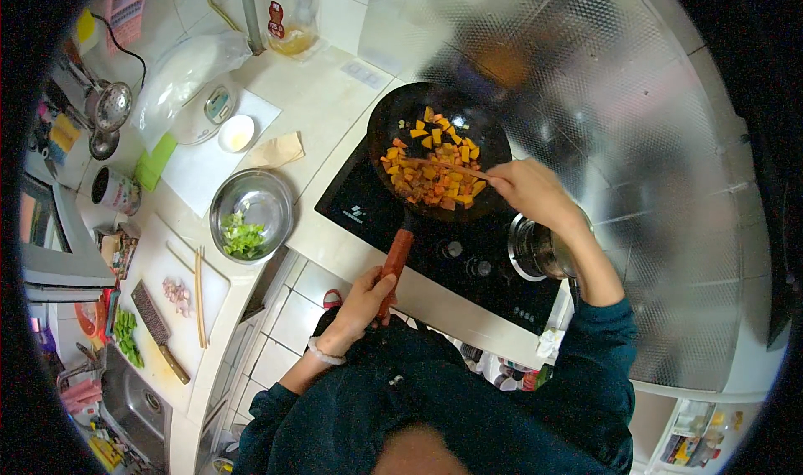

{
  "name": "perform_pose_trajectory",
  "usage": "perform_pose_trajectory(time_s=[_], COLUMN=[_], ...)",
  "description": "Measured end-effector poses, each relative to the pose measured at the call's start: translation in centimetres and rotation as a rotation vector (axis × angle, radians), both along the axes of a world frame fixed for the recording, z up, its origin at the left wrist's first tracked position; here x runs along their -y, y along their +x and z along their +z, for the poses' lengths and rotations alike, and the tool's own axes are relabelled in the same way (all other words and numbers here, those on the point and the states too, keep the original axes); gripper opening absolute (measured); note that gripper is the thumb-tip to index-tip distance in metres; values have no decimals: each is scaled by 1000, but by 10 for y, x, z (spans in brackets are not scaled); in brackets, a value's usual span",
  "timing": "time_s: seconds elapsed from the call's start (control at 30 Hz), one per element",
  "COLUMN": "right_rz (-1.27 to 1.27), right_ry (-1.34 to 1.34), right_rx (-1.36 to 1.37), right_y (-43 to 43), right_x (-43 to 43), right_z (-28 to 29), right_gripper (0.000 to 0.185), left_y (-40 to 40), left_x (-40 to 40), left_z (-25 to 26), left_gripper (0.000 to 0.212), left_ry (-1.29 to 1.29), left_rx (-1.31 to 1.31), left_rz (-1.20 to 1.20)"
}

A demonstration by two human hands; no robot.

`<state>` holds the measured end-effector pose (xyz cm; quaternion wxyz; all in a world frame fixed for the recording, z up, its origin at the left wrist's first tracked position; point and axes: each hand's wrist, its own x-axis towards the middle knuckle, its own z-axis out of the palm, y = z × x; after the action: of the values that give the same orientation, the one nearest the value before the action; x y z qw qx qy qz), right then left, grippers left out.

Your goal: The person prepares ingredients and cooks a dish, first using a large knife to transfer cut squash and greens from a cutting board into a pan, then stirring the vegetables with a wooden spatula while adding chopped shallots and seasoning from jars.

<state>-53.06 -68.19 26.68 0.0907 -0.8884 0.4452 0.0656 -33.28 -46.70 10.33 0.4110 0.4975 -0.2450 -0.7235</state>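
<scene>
A black wok (389, 117) sits on the black glass gas hob (439, 262). In it lie diced orange and yellow vegetable pieces (455, 189), mixed with darker bits. My left hand (364, 299) grips the wok's reddish wooden handle (397, 255), which points towards my body. From the right, my right hand (527, 189) reaches over the wok's rim and holds a wooden spatula (448, 165). The spatula lies across the vegetable pieces, and its far end is partly hidden among them.
A steel pot (539, 249) stands on the right burner under my right forearm. Left of the hob is a steel bowl (251, 186) with chopped greens. A cleaver (150, 315) and chopsticks (199, 299) rest on the white cutting board (216, 284), near the sink (135, 387).
</scene>
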Motion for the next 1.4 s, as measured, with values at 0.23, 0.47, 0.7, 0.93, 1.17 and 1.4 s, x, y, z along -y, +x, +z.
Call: perform_pose_trajectory(time_s=[0.23, 0.47, 0.7, 0.93, 1.17, 1.4], right_rz=[35, -199, -164, -73, -193, -121], right_ry=[29, -165, -94, -179, -215, -180], right_rx=[-243, -266, -104, -323, -134, -349], right_y=[7, 19, -22, -13, -9, -26], right_x=[-42, 15, -10, -22, 25, -5], right_z=[26, -73, 32, -19, -66, 11], right_gripper=[20, 18, 19, 22, 19, 18], left_y=[-3, -4, 1, 2, 1, 12], left_x=[1, 2, 1, 3, 6, 1], left_z=[0, 6, 2, 10, 15, 10], left_gripper=[40, 40, 39, 35, 34, 36], left_ry=[31, 9, 24, 56, 45, 53], left_rx=[-2, 6, 35, 35, 41, 43], left_rz=[25, 19, -4, -6, -13, 31])
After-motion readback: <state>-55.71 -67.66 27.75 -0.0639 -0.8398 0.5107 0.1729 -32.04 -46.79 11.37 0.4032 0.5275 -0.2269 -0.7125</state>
